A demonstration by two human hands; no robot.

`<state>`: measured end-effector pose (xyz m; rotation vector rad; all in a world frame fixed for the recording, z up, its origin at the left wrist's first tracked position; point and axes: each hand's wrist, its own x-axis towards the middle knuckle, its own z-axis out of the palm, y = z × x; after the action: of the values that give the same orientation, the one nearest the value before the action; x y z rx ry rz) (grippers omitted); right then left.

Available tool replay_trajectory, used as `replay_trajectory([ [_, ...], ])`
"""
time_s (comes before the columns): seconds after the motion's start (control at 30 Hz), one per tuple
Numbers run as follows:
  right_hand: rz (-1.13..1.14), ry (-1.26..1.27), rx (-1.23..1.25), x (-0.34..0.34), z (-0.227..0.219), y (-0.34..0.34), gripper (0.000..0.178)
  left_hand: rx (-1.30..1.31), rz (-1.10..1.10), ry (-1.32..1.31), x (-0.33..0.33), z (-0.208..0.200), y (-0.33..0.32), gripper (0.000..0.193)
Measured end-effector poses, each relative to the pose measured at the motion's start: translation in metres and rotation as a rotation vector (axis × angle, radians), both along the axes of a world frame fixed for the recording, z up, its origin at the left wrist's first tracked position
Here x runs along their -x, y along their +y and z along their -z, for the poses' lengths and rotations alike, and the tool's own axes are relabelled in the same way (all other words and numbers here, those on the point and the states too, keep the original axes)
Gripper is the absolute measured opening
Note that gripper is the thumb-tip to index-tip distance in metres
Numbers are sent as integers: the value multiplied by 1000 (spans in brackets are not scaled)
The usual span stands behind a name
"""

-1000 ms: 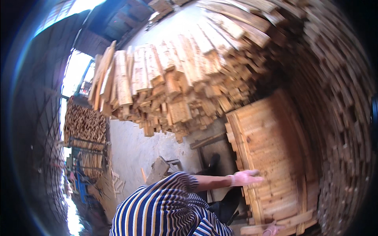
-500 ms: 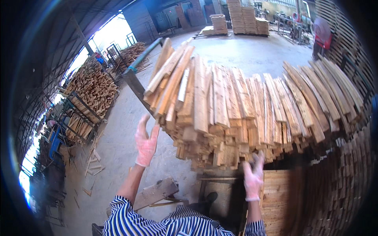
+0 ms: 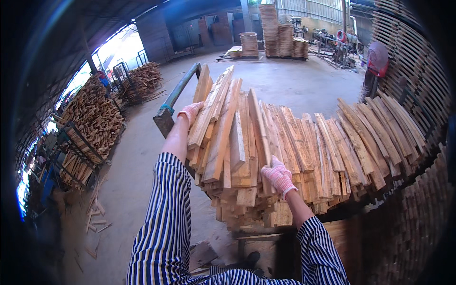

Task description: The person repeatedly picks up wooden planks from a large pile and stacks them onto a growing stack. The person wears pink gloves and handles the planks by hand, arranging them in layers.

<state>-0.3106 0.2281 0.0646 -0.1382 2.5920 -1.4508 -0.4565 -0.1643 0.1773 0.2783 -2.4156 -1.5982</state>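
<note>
While both gloved hands rest on a big heap of rough wooden planks point(image 3: 294, 152), the left hand point(image 3: 191, 113) lies against the far left edge of the heap, its fingers curled over the upper end of a slanting plank point(image 3: 205, 114) there, just beside the green metal rail point(image 3: 176, 97) of the cart that bears the load. The right hand point(image 3: 278, 175) sits nearer the body, closed around the lower end of a long narrow plank point(image 3: 259, 128) that stands tilted on edge above its neighbours. Both forearms come out of blue-and-white striped sleeves point(image 3: 164, 223). The heap fans out to the right, where its boards reach toward a curved wall of stacked slats point(image 3: 418, 76). On the concrete floor point(image 3: 137, 156) to the left stand metal racks filled with bundled sticks point(image 3: 90, 118), with a few loose offcuts point(image 3: 97, 216) lying near them. Far behind, tall neat stacks of boards point(image 3: 270, 26) stand by the building's back wall.
</note>
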Motion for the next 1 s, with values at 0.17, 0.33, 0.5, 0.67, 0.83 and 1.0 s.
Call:
replay_trajectory([
  [0.17,229,-125,847,26,7,76,79,548,208,-310,55,-5,16,43],
  [0.33,5,-11,635,8,-107,7,83,1408,280,-362,38,-115,-58,50],
  [0.5,-36,12,503,56,-144,-31,84,285,63,-389,3,-102,84,92],
  [0.67,-166,-155,580,78,-155,-56,88,-498,196,-57,-37,-67,127,74],
  [0.83,-205,-127,562,89,-142,-71,108,-426,90,-118,-12,-62,100,53],
  [1.0,-91,-277,494,55,-122,-41,107,-505,202,-145,-75,-45,121,53],
])
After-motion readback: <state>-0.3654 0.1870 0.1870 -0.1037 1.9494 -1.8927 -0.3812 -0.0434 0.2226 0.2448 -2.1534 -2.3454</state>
